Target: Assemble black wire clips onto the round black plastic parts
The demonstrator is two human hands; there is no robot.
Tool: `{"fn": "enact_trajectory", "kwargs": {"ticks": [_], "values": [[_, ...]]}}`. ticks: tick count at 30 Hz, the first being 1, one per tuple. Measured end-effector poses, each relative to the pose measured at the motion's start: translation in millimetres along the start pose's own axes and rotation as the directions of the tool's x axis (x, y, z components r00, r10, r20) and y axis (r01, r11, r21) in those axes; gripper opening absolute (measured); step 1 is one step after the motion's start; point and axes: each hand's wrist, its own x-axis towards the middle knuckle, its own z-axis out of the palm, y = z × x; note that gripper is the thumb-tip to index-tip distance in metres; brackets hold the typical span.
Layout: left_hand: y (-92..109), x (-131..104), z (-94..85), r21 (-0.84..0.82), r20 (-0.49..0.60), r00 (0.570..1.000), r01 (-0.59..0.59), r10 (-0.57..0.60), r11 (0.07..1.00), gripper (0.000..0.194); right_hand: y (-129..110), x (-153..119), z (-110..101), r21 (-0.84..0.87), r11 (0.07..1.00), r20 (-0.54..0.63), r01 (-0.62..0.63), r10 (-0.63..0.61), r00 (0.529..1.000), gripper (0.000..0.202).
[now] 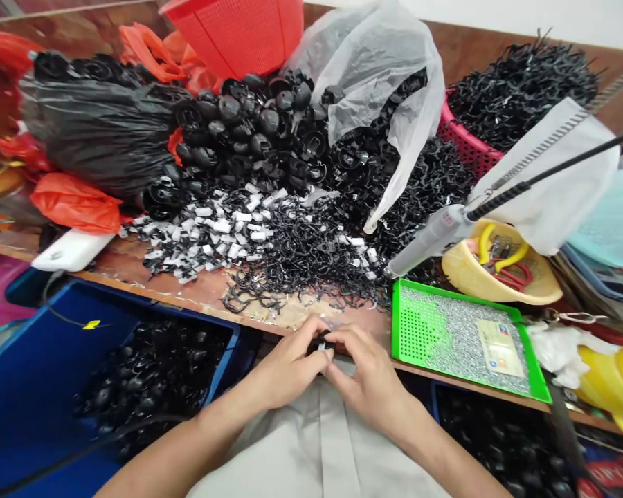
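Hands [324, 366] mostly hide a seemingly black part [320, 342].

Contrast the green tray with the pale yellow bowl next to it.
The green tray is rectangular and shallow; the pale yellow bowl is rounded and deeper. The tray holds many tiny silvery pieces and a card, while the bowl holds a yellow-handled tool. Both are open-topped.
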Motion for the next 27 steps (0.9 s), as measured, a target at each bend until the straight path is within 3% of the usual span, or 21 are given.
{"fn": "enact_trajectory", "kwargs": {"ticks": [3,6,9,11,13,15,17,19,22,24,27], "values": [[-2.0,0.5,-5.4,0.067,0.024,1.000,-0.021,0.020,0.998,0.009,-5.5,-3.1,-0.8,-0.051,0.999,0.019,0.011,-0.010,1.000,0.033],[-5.4,3.1,-9.5,-0.092,0.027,0.999,0.050,-0.047,0.994,0.010,0.3,3.7,-7.6,0.042,0.999,0.100,0.023,-0.027,0.995,0.039],[-6.6,12.7,-13.8,-0.203,-0.089,0.990,0.089,-0.109,0.975,0.016,17.4,19.9,-11.9,0.082,0.994,0.089,-0.071,0.064,0.994,0.035],[-5.4,24.8,-15.1,-0.167,-0.160,0.984,0.056,-0.083,0.984,0.021,28.0,33.8,-8.8,-0.081,0.987,0.030,-0.140,0.142,0.989,0.028],[-3.5,39.1,-15.0,-0.026,-0.190,0.981,-0.028,0.023,0.999,0.022,33.1,46.1,-1.5,-0.296,0.936,0.031,-0.188,0.207,0.978,0.027],[-2.7,50.8,-15.0,0.144,-0.251,0.953,-0.136,0.169,0.980,0.019,32.9,52.7,5.5,-0.459,0.862,0.043,-0.213,0.261,0.964,0.027],[-4.0,55.6,-15.9,0.192,-0.326,0.915,-0.182,0.238,0.964,0.018,30.8,51.7,7.8,-0.530,0.825,0.059,-0.199,0.270,0.961,0.025],[-7.3,52.7,-17.8,0.072,-0.365,0.916,-0.149,0.165,0.986,0.020,29.7,44.7,4.1,-0.512,0.848,0.102,-0.135,0.216,0.971,0.023],[-12.3,40.3,-20.4,-0.154,-0.331,0.944,-0.066,0.012,0.986,0.027,32.1,30.5,-8.1,-0.380,0.925,0.174,-0.003,0.074,0.982,0.020],[-13.5,32.7,-20.5,-0.222,-0.312,0.950,-0.056,-0.016,0.973,0.031,34.6,23.3,-15.5,-0.268,0.963,0.141,0.024,0.015,0.990,0.022],[-11.9,27.3,-18.6,-0.283,-0.349,0.937,-0.075,-0.030,0.956,0.035,35.8,19.0,-19.6,-0.179,0.981,0.004,-0.079,0.081,0.997,0.021]]}}
